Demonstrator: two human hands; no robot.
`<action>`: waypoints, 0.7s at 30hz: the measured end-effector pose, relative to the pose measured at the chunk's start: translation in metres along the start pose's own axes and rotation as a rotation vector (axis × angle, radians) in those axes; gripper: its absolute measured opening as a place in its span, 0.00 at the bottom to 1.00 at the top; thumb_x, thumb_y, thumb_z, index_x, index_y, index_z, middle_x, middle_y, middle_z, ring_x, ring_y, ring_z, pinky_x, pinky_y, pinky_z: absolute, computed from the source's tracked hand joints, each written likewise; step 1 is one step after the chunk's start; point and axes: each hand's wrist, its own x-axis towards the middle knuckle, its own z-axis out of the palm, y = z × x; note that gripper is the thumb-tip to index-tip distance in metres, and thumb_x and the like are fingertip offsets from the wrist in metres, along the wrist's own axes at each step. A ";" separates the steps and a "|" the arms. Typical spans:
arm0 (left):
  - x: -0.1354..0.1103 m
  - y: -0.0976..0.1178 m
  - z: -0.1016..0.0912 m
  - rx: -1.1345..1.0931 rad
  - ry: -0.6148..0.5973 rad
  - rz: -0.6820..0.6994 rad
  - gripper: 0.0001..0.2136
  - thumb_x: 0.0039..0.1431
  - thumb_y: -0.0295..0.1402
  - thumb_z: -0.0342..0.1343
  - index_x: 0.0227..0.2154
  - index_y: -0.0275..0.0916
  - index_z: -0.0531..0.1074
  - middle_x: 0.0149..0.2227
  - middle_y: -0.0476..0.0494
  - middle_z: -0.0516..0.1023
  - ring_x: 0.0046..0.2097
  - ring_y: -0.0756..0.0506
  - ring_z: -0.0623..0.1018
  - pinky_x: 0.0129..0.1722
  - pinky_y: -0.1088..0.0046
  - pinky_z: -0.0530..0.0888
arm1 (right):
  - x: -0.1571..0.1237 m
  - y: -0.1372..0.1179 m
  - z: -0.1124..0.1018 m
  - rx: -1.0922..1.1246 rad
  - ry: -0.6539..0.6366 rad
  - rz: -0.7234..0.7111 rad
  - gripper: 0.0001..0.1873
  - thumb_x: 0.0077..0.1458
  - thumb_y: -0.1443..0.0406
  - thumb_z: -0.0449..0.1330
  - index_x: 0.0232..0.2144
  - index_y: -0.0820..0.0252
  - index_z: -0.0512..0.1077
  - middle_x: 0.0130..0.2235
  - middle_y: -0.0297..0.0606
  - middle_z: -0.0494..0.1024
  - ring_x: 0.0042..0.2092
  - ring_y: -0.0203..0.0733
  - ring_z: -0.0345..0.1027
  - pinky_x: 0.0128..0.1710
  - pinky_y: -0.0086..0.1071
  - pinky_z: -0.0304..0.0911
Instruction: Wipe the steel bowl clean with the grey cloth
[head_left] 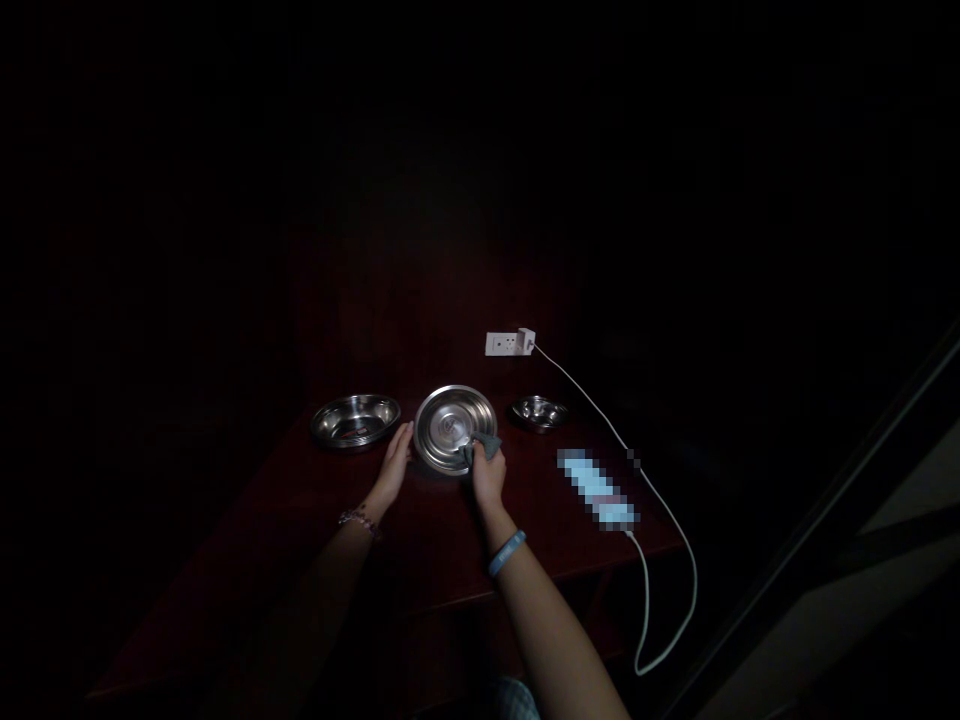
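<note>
A round stainless steel bowl (pixel 442 418) is tilted up, its inside facing me. My right hand (pixel 489 476) is closed on a grey-green cloth (pixel 489 444), pressed against the bowl's lower right rim and inner side. At the bowl's left rim is my left hand (pixel 394 465), fingers stretched out and close together; I cannot tell whether they touch it. To the left, a wider, shallow metal dish (pixel 356 408) lies on the dark red table (pixel 442 560). A smaller metal bowl (pixel 538 411) rests on the right.
A phone (pixel 598 490) with a lit, blurred screen lies to the right. Its white cable (pixel 694 570) loops past the table's front edge and up to a charger (pixel 526 341) in the wall socket (pixel 499 344). The surroundings are very dark.
</note>
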 end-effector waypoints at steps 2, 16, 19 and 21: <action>-0.002 0.002 0.001 -0.005 0.003 -0.008 0.27 0.56 0.58 0.57 0.48 0.41 0.75 0.50 0.39 0.81 0.45 0.42 0.80 0.39 0.70 0.75 | 0.000 -0.001 0.000 0.001 0.009 0.005 0.11 0.53 0.61 0.60 0.35 0.59 0.79 0.41 0.46 0.86 0.44 0.51 0.80 0.45 0.35 0.70; -0.005 0.007 0.001 -0.021 -0.067 0.020 0.28 0.52 0.61 0.58 0.44 0.42 0.75 0.46 0.41 0.81 0.41 0.43 0.79 0.37 0.70 0.72 | 0.000 -0.001 0.003 0.018 0.050 -0.006 0.13 0.52 0.61 0.59 0.36 0.60 0.79 0.41 0.46 0.86 0.44 0.51 0.80 0.45 0.36 0.70; -0.006 0.008 0.002 -0.004 -0.057 0.010 0.29 0.53 0.61 0.58 0.46 0.41 0.74 0.49 0.39 0.80 0.44 0.41 0.79 0.40 0.68 0.74 | 0.001 0.000 0.003 0.021 0.043 0.002 0.14 0.52 0.60 0.59 0.37 0.60 0.79 0.41 0.46 0.86 0.44 0.51 0.80 0.45 0.36 0.70; -0.006 0.008 0.003 0.032 -0.061 0.018 0.28 0.54 0.60 0.58 0.46 0.41 0.75 0.50 0.38 0.80 0.49 0.39 0.79 0.45 0.66 0.75 | 0.001 0.001 0.003 0.024 0.035 -0.008 0.14 0.52 0.60 0.59 0.37 0.60 0.79 0.42 0.46 0.86 0.44 0.51 0.80 0.45 0.36 0.70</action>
